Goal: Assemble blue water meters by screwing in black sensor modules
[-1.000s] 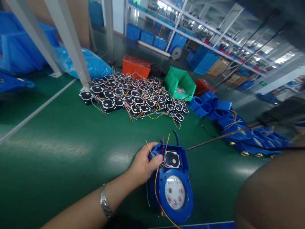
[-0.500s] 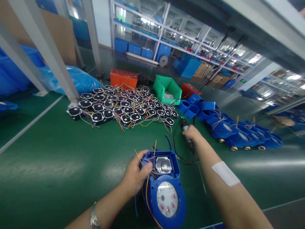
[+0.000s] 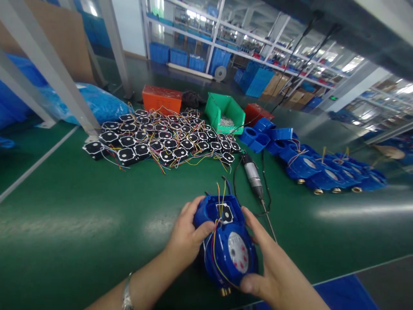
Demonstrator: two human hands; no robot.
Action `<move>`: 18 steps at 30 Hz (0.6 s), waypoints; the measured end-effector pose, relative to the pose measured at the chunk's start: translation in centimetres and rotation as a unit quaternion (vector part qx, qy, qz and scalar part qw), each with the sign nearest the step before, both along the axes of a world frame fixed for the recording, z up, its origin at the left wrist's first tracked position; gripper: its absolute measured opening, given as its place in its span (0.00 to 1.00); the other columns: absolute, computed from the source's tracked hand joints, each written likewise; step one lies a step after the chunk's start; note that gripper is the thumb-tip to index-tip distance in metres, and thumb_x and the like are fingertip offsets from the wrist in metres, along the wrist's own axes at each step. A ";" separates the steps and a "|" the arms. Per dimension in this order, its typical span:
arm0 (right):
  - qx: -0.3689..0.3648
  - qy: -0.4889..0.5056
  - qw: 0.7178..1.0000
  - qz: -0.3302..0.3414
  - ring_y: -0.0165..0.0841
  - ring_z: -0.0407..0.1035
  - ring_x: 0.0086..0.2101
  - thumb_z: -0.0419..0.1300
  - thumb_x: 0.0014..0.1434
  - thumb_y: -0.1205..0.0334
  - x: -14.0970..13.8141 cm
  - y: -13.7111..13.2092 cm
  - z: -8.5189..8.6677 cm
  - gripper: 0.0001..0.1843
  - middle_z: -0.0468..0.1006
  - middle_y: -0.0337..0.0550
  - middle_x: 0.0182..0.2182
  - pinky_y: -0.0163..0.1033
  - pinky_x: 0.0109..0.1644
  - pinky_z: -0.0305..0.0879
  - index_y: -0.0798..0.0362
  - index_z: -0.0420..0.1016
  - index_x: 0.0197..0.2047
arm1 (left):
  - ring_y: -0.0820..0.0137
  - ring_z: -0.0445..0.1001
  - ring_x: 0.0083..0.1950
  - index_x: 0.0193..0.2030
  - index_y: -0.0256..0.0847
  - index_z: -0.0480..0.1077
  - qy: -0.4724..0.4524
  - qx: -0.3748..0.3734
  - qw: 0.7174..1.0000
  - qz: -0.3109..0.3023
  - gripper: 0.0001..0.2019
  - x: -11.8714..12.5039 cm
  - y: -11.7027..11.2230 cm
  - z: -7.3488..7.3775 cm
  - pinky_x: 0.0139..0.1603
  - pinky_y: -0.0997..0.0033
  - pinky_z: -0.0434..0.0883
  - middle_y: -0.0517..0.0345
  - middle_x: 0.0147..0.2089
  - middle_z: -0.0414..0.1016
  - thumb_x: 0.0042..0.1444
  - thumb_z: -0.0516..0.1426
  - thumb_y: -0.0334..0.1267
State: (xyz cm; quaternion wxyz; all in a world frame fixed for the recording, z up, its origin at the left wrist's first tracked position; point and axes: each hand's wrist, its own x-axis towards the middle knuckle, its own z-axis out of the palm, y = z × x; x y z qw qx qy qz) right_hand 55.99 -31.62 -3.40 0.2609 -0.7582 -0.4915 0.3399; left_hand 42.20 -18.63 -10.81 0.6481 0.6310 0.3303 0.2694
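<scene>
In the head view, the green bin (image 3: 213,111) holds small pale pieces (image 3: 226,122); the blue meter (image 3: 222,242) holds a black module (image 3: 226,214). Left hand (image 3: 187,237) and right hand (image 3: 270,268) grip the meter at the near counter (image 3: 112,224), the right having released the corded screwdriver (image 3: 253,174).

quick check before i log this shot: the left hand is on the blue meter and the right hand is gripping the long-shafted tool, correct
Not quite: the right hand is on the blue meter, not the long-shafted tool, which lies on the green surface. The head view shows this. The left hand is on the meter, as you say.
</scene>
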 end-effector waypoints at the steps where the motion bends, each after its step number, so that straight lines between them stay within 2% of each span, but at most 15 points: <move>1: -0.011 0.018 1.000 -0.018 0.45 0.41 0.59 0.62 0.41 0.40 -0.1 0.1 -0.4 0.56 0.43 0.42 0.60 0.52 0.63 0.40 0.48 0.36 0.65 | 0.58 0.62 0.53 0.57 0.39 0.56 0.030 0.029 0.999 -0.005 0.31 0.1 -0.1 0.3 0.54 0.57 0.58 0.47 0.52 0.62 0.50 0.53 0.52; 4: -0.031 0.051 0.996 -0.071 0.44 0.42 0.59 0.60 0.44 0.41 0.4 1.0 -1.3 0.53 0.43 0.46 0.60 0.52 0.64 0.38 0.53 0.38 0.65 | 0.59 0.63 0.51 0.61 0.40 0.50 0.097 0.077 0.991 -0.041 0.32 0.4 -0.5 1.4 0.53 0.57 0.60 0.48 0.51 0.62 0.51 0.54 0.47; 7: -0.025 0.091 0.991 -0.091 0.40 0.45 0.59 0.59 0.46 0.43 1.4 1.6 -1.7 0.49 0.45 0.47 0.59 0.49 0.64 0.41 0.53 0.41 0.63 | 0.58 0.61 0.54 0.62 0.43 0.47 0.110 0.095 0.987 -0.063 0.34 0.6 -0.6 2.0 0.54 0.55 0.59 0.48 0.54 0.61 0.49 0.56 0.43; 10: 0.005 0.170 0.979 -0.111 0.40 0.45 0.58 0.61 0.44 0.44 2.1 1.2 -2.1 0.49 0.47 0.50 0.59 0.49 0.63 0.42 0.54 0.43 0.62 | 0.58 0.58 0.57 0.63 0.43 0.44 0.101 0.084 0.991 -0.010 0.39 0.6 -0.7 1.8 0.56 0.53 0.56 0.48 0.56 0.59 0.46 0.58 0.41; 12: 0.022 0.220 0.966 -0.137 0.41 0.45 0.58 0.63 0.43 0.46 2.6 0.5 -2.6 0.49 0.47 0.51 0.59 0.50 0.63 0.42 0.53 0.44 0.62 | 0.57 0.58 0.57 0.62 0.39 0.43 0.095 0.013 0.994 0.054 0.42 0.7 -0.8 1.5 0.55 0.53 0.58 0.45 0.56 0.57 0.43 0.60 0.41; 14: 0.034 0.264 0.950 -0.163 0.41 0.46 0.58 0.64 0.42 0.48 3.0 -0.2 -3.3 0.48 0.48 0.50 0.59 0.51 0.62 0.43 0.51 0.45 0.61 | 0.57 0.60 0.56 0.61 0.35 0.42 0.073 -0.113 0.988 0.080 0.44 1.0 -1.2 1.4 0.53 0.54 0.61 0.40 0.56 0.55 0.41 0.61 0.42; 16: 0.051 0.311 0.932 -0.179 0.41 0.49 0.57 0.65 0.41 0.50 3.3 -0.7 -4.0 0.47 0.49 0.49 0.58 0.50 0.61 0.47 0.50 0.47 0.60 | 0.58 0.64 0.53 0.59 0.33 0.44 0.005 -0.242 0.970 0.032 0.42 1.5 -1.9 1.4 0.52 0.57 0.63 0.38 0.54 0.58 0.40 0.62 0.42; 18: 0.071 0.351 0.914 -0.191 0.42 0.53 0.55 0.66 0.39 0.52 3.2 -1.0 -4.4 0.48 0.51 0.50 0.58 0.49 0.59 0.52 0.51 0.49 0.60 | 0.60 0.68 0.49 0.56 0.34 0.48 -0.087 -0.320 0.943 -0.027 0.39 2.2 -2.6 1.4 0.51 0.58 0.65 0.41 0.51 0.64 0.39 0.63 0.40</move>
